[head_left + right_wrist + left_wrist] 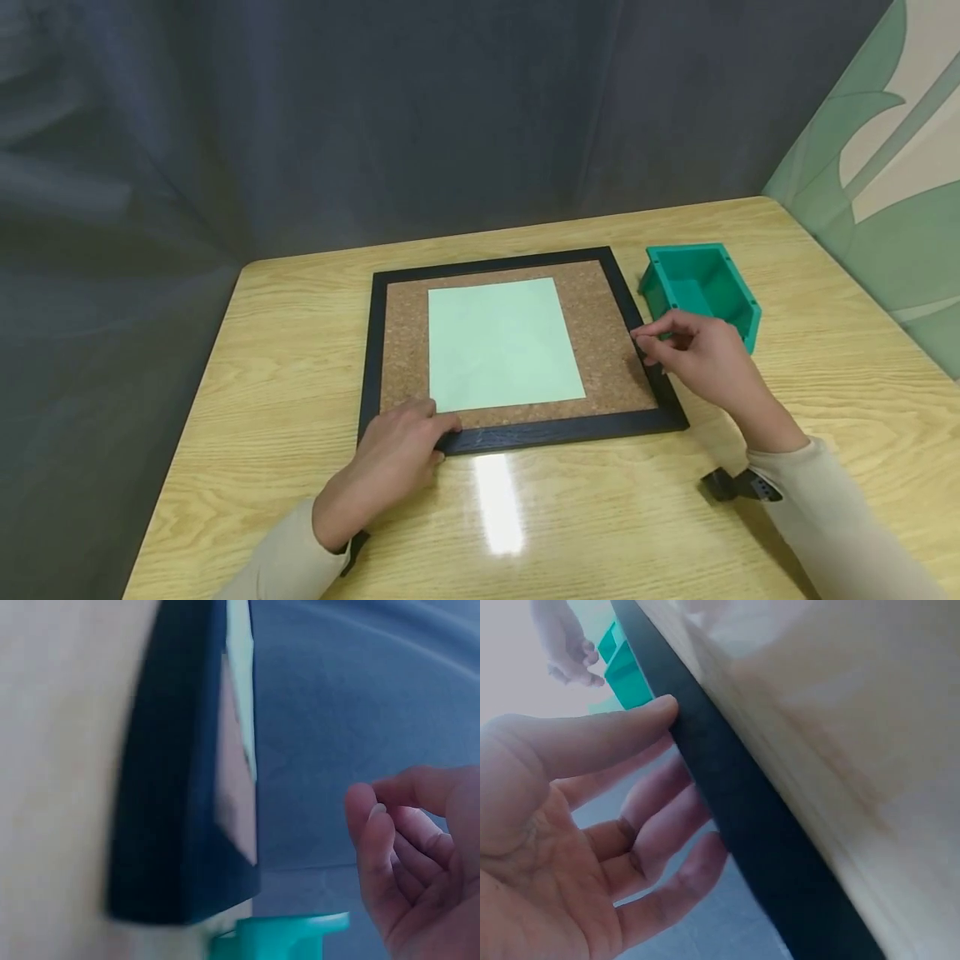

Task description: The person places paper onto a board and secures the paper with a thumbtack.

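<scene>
A black-framed corkboard (607, 358) lies on the table with a square of pale green paper (502, 346) on its cork. At its near left corner, my left hand (401, 442) grips the frame (727, 787), thumb against the outer side and fingers over the top. My right hand (701, 354) hovers by the board's right edge, beside the green bin (693, 292). In the right wrist view the thumb and forefinger of that hand (420, 855) pinch together at the tips. A tiny pale bit shows there, too small to identify; the other fingers curl in.
The green bin is open-topped and stands just right of the board; its near end is partly behind my right hand. A dark curtain (420, 125) hangs behind the wooden table (300, 333). Leaf-patterned fabric (900, 233) borders the right side.
</scene>
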Available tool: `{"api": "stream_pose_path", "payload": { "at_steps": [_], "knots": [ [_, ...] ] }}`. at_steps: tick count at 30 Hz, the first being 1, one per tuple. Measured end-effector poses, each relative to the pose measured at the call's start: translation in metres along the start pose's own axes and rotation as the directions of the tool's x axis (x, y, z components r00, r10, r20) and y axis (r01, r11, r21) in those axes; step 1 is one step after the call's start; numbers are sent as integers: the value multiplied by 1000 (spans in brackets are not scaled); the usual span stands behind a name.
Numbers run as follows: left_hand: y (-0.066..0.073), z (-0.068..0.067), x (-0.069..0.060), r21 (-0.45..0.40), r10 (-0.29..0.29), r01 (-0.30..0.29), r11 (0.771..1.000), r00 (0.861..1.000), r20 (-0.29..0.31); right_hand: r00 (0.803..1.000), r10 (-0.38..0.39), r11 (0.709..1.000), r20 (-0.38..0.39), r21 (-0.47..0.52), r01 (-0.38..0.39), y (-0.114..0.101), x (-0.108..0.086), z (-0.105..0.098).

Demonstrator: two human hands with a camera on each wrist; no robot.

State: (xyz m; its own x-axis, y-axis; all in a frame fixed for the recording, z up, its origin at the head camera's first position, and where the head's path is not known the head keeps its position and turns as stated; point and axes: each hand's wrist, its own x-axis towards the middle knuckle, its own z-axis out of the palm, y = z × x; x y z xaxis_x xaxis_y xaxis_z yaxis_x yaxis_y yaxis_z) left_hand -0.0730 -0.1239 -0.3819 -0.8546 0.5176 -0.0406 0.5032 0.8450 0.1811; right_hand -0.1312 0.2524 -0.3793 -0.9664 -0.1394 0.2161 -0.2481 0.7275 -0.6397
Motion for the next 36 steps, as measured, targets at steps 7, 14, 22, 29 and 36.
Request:
{"api": "stream_pose_path", "payload": {
  "at_steps": [7, 14, 22, 29, 36],
  "knots": [
    [3, -11, 3, -16, 25, -24, 1000, 998, 59, 999, 44, 998, -1, 34, -44, -23, 25, -6],
    [5, -21, 10, -75, -30, 33, 997, 999, 43, 998, 60, 993, 17, 98, -61, -42, 46, 3],
    [2, -22, 18, -63, -68, 69, 996, 998, 14, 999, 22, 997, 29, 68, -24, -41, 56, 12],
    [4, -28, 35, -44, -64, 65, 997, 998, 23, 995, -1, 993, 103, 121, -11, -50, 69, 22],
    [4, -26, 45, -11, -96, 98, 995, 990, 100, 986, -33, 995, 162, 101, 17, -56, 73, 28]
  ]
}}
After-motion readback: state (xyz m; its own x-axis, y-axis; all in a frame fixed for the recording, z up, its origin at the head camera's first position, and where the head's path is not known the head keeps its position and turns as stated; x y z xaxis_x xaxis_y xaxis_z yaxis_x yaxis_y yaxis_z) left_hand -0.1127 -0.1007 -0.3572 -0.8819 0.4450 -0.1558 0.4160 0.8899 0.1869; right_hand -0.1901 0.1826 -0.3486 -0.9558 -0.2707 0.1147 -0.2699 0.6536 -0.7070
